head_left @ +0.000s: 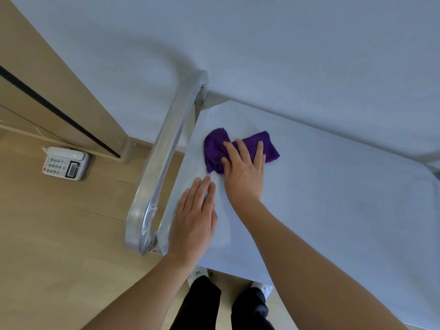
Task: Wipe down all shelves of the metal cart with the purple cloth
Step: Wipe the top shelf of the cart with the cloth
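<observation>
From the head camera, one purple cloth (240, 148) is lying bunched on the top shelf (333, 198) of the metal cart, near the shelf's far left corner. Its long axis is running left to right across the shelf, with the thicker, rumpled end pointing toward the cart handle (164, 148) and the flatter end pointing right. It is looking deep violet, soft and creased. The right hand (245, 172) is pressing flat on the cloth, fingers (259, 151) stretched out and spread, not curled around it. The left hand (195, 215) is lying palm down on the bare shelf just beside it, fingers straight and together, holding nothing. One telephone (65, 163) is sitting on the wooden floor (59, 234); two shoes, probably white, are showing below the shelf edge.
</observation>
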Motion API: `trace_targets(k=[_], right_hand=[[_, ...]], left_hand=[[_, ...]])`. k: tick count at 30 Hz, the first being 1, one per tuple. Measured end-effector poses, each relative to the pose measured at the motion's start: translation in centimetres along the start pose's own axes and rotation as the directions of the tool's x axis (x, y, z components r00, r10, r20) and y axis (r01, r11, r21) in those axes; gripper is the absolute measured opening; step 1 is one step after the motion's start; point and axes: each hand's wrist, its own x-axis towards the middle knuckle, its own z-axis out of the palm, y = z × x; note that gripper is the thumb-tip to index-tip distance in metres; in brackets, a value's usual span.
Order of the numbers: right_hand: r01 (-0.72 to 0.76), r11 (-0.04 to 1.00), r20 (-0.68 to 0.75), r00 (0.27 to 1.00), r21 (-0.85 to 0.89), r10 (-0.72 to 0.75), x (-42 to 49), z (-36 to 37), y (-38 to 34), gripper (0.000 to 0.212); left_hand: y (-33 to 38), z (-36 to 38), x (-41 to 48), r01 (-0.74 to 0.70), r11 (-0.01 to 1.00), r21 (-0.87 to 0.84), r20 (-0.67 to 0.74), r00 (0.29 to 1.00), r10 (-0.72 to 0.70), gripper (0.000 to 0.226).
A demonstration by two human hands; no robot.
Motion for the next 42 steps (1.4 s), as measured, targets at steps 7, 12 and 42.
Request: trace_targets(k=[7, 12, 42], right_hand=[[-0.007, 0.999, -0.08, 0.997, 0.05, 0.011, -4.2, 1.0, 0.4, 0.04], [0.019, 0.999, -0.04, 0.999, 0.043, -0.018, 2.2, 0.6, -0.8, 0.042], [-0.115, 0.991, -0.056, 0.991, 0.066, 0.119, 3.8, -7.5, 24.4, 0.039]], left_hand=[[0.3, 0.1, 0.0, -0.003, 1.0, 0.003, -0.027, 1.0, 0.003, 0.048], [0.5, 0.1, 0.1, -0.009, 1.0, -0.004, -0.01, 1.0, 0.009, 0.053], [21.3, 3.9, 2.5, -0.268, 0.961, -0.064, 0.15, 0.95, 0.275, 0.05]])
